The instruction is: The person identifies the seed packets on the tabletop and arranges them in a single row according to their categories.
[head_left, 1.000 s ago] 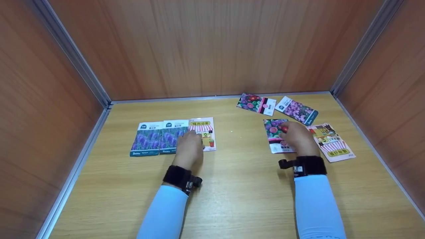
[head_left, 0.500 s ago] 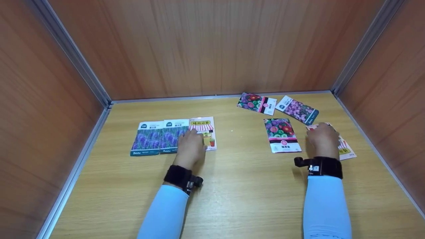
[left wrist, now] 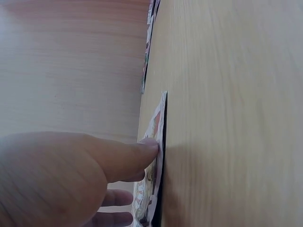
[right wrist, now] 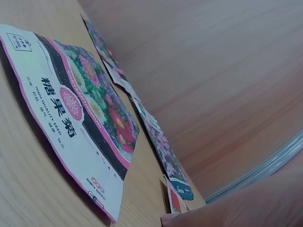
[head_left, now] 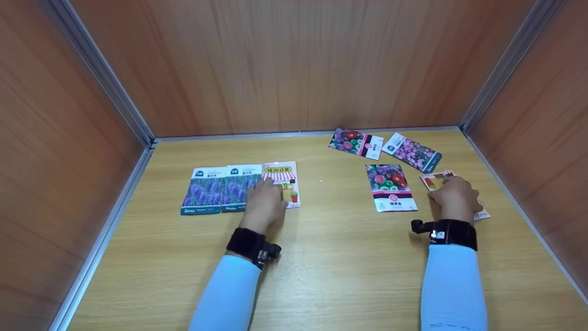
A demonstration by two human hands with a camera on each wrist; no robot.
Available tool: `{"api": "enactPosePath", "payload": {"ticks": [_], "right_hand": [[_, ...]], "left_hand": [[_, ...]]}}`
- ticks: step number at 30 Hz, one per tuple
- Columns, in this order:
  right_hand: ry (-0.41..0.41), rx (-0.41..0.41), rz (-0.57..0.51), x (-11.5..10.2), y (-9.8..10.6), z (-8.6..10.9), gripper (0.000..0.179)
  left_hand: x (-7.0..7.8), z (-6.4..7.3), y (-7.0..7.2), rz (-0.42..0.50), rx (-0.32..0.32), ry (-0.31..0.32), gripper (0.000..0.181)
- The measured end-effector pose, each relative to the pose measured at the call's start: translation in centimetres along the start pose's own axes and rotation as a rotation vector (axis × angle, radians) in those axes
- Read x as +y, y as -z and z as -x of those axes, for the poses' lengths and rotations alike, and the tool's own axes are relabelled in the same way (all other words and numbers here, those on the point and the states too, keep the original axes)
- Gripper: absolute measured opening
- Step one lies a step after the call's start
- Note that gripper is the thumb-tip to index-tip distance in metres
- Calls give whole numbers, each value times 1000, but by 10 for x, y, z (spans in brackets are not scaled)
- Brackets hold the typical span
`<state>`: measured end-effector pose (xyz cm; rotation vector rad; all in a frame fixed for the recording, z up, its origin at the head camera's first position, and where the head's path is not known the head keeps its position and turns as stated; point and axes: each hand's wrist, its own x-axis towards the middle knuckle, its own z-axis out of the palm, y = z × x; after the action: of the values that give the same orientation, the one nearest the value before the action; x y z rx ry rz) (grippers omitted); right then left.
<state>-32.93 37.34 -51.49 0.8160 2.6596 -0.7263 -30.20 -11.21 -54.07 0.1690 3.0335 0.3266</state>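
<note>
My left hand (head_left: pixel 265 202) rests on the striped-awning seed packet (head_left: pixel 289 177) and overlaps the lavender seed packet (head_left: pixel 234 191) beside it. In the left wrist view the thumb (left wrist: pixel 137 153) touches the awning packet's edge, with the other fingers extended behind it. My right hand (head_left: pixel 455 195) grips a second striped-awning packet (head_left: pixel 432 181) at the right, thumb on its left side and fingers on its right. Most of that packet is hidden under the hand. Just left of it lies a chrysanthemum seed packet (head_left: pixel 392 188), its printed front also large in the right wrist view.
Another lavender packet (head_left: pixel 202 193) lies at the row's left end. Near the back wall (head_left: pixel 294 69) are a second chrysanthemum packet (head_left: pixel 353 143) and a pink-flowered packet (head_left: pixel 413 152), both slanted. Wooden side walls enclose the table (head_left: pixel 321 276).
My right hand has left the chrysanthemum packet, moved right to the awning packet and shifted it slightly to the left. The left hand has stayed nearly still.
</note>
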Motion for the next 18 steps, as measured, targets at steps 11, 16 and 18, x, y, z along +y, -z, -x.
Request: {"api": "enactPosePath", "payload": {"ticks": [11, 16, 18], "right_hand": [[-72, 50, -62, -5, 19, 6, 62], [-4, 205, -146, -7, 25, 15, 50], [72, 300, -167, -9, 27, 20, 48]], "left_hand": [[6, 1, 0, 59, 21, -4, 39], [5, 3, 2, 80, 55, -37, 39], [4, 4, 3, 71, 77, -52, 38]]}}
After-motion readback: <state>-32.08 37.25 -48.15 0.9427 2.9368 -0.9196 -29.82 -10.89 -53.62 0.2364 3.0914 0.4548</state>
